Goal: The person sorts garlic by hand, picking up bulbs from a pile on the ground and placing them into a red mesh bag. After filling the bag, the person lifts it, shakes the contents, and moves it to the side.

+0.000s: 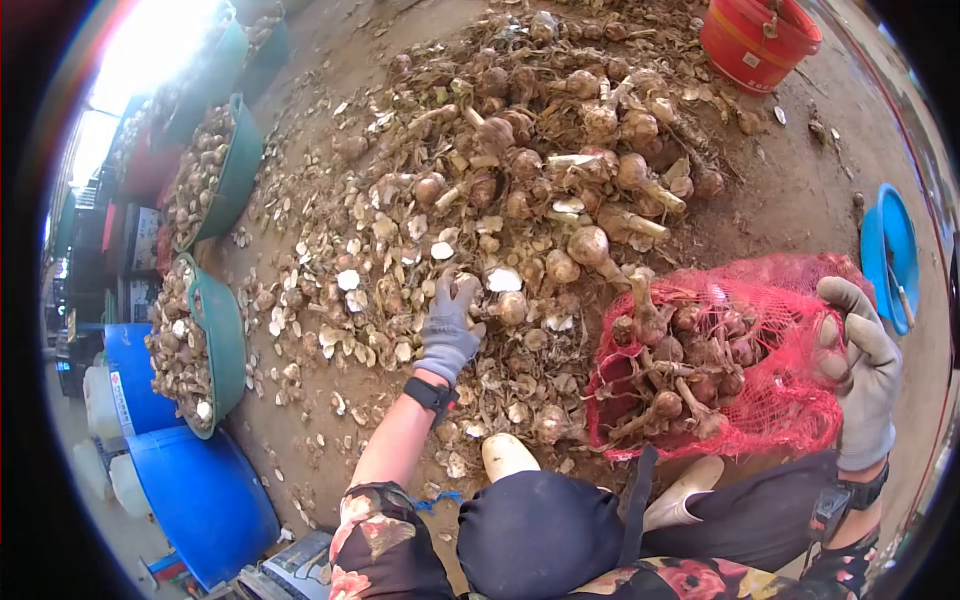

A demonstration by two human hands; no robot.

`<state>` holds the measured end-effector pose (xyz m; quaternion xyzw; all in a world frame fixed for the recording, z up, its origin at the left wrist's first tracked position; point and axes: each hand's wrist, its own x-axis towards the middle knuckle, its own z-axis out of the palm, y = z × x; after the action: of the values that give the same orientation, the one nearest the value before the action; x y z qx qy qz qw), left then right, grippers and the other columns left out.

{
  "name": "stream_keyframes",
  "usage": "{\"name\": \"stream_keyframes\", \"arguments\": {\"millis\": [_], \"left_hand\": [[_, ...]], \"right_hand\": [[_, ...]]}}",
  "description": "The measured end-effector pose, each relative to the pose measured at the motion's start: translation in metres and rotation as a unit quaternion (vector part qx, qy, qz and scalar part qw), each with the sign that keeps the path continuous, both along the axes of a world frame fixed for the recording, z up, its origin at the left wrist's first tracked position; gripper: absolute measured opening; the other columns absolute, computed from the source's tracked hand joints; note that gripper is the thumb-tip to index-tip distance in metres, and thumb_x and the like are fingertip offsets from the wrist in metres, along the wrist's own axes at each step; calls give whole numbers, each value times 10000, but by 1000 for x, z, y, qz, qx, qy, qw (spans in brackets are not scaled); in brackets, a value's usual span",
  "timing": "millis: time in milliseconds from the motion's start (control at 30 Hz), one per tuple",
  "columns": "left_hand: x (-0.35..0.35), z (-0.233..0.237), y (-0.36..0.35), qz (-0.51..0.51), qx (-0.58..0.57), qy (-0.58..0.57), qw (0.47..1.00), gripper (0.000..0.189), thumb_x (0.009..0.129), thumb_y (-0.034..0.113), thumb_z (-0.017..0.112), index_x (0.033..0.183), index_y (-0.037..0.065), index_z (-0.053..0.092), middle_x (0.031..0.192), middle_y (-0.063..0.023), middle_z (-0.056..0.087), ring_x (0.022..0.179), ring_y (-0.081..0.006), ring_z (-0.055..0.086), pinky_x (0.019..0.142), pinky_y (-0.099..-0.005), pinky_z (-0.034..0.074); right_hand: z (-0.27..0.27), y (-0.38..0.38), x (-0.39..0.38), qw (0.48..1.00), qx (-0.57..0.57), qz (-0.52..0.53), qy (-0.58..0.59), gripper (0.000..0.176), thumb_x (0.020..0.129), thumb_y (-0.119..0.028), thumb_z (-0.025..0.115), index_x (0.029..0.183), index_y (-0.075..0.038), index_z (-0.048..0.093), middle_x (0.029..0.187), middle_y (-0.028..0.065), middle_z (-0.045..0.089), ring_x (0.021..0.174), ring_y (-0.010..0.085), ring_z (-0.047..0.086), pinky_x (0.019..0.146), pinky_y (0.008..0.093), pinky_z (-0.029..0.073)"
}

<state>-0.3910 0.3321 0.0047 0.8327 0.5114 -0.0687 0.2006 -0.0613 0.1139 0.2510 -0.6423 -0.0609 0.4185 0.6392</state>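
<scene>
My left hand [450, 335], in a grey glove, reaches down into a wide heap of garlic-like bulbs [520, 160] with dry stalks. Its fingers are apart, near a bulb [512, 308] and several pale cut pieces [503, 280]. Whether a fingertip presses on anything is hard to see. On the right, a red mesh bag [790, 395] lies on its side, partly filled with stalked bulbs [690, 370]. My right hand [862, 370], also gloved, has its fingers curled on the mesh at the bag's right end.
Green tubs [225, 335] of bulbs and a blue barrel [205, 500] line the left side. A red bucket [755, 45] stands at the back right, and a blue basin [890, 255] rests at the far right. Bulb scraps [350, 350] litter the dirt floor.
</scene>
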Motion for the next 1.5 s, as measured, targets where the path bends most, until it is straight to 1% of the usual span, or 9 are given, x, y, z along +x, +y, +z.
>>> {"name": "stream_keyframes", "arguments": {"millis": [233,400,567,667,967,1267,1333,1400,1500], "left_hand": [[-5,-23,46,169,-100,-241,950,333,689,53,674,1013,43,601,899,-61,656,819,-151,616,733,-259,502],[49,26,45,272,-478,-615,565,374,841,196,610,1176,55,520,1082,-74,600,979,-210,578,761,-336,509],[-15,13,73,211,118,-302,922,565,712,150,716,1219,66,480,1199,-139,508,1049,-262,524,898,-358,438],[-118,-3,96,331,319,-76,885,563,658,156,728,1169,63,512,1141,-167,505,1083,-295,483,917,-361,411],[-175,-31,136,395,138,43,907,518,680,339,714,1150,183,564,1022,-193,593,969,-344,568,803,-416,459],[-110,47,18,415,-149,-604,665,305,817,333,634,1056,146,606,926,-31,647,739,-124,624,658,-247,537],[-78,13,-22,254,-171,-514,802,436,757,279,697,1146,137,559,996,-56,627,938,-151,584,770,-262,520],[-38,70,-48,117,-387,-600,690,692,702,94,720,1312,124,394,1247,-98,488,1006,-185,553,796,-246,505],[-68,75,2,295,-224,-415,831,693,695,22,694,1311,120,394,1311,-108,431,1104,-189,505,835,-260,500]], "right_hand": [[-7,7,-4,998,0,20,-55,313,862,-87,461,1140,52,493,823,52,602,621,50,571,459,119,465],[-14,8,-4,999,32,28,-26,296,881,-77,456,1148,45,492,839,61,609,656,57,589,469,125,482],[-21,5,0,996,74,49,-17,274,899,-77,438,1144,31,496,847,74,609,742,71,619,516,137,529],[-17,5,-4,995,62,72,-25,272,895,-72,441,1142,27,499,849,61,604,733,58,609,536,127,523],[-33,33,-19,997,16,35,-62,257,891,-94,456,1118,12,516,799,23,597,578,23,554,464,106,452],[-38,40,-21,998,3,50,-42,259,897,-109,458,1124,2,511,772,-2,579,537,11,511,449,104,421],[-39,45,-23,996,-15,30,-81,278,902,-99,450,1155,6,501,795,-3,574,559,1,505,455,108,416],[-39,40,0,995,40,85,-41,289,905,-89,441,1171,9,493,818,5,578,606,13,524,499,116,438],[-45,31,-3,984,77,111,-116,335,922,-105,409,1237,-4,465,901,-10,548,690,5,535,584,123,447]]}}
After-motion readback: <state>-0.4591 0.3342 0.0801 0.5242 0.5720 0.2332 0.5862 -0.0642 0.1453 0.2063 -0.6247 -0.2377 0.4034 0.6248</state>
